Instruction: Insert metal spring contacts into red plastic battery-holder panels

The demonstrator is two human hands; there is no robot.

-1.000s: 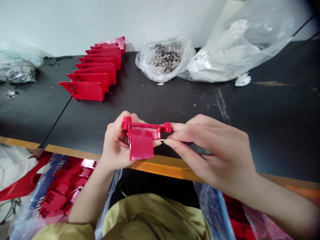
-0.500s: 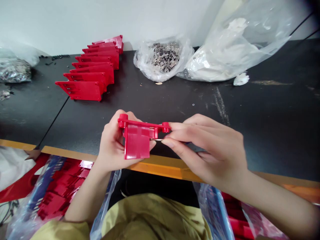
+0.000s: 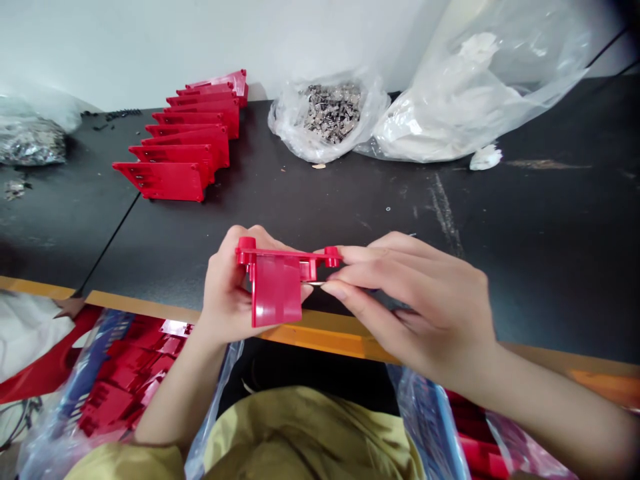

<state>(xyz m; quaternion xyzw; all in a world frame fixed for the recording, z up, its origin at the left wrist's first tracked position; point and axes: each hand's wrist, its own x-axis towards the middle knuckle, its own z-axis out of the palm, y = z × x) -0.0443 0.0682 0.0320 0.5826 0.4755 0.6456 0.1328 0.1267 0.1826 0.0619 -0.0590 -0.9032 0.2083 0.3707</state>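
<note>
Looking over the whole view, we find no lettering, label, brand name, number or sign that we can actually read.

left hand [image 3: 225, 297]: partly behind red part [image 3: 277, 291]; metal rod [image 3: 314, 284]: ends hidden; far-left bag [image 3: 31, 139]: cut off

1. The red part [image 3: 278, 280], between left hand [image 3: 225, 287] and right hand [image 3: 430, 290], sits slightly lower in view than half a second ago.
2. Its top plate [image 3: 285, 254], sloping more steeply toward the right hand half a second earlier, now lies closer to level.
3. More of the thin metal shaft [image 3: 315, 284] shows bare beside the right thumb than one second ago.
</note>
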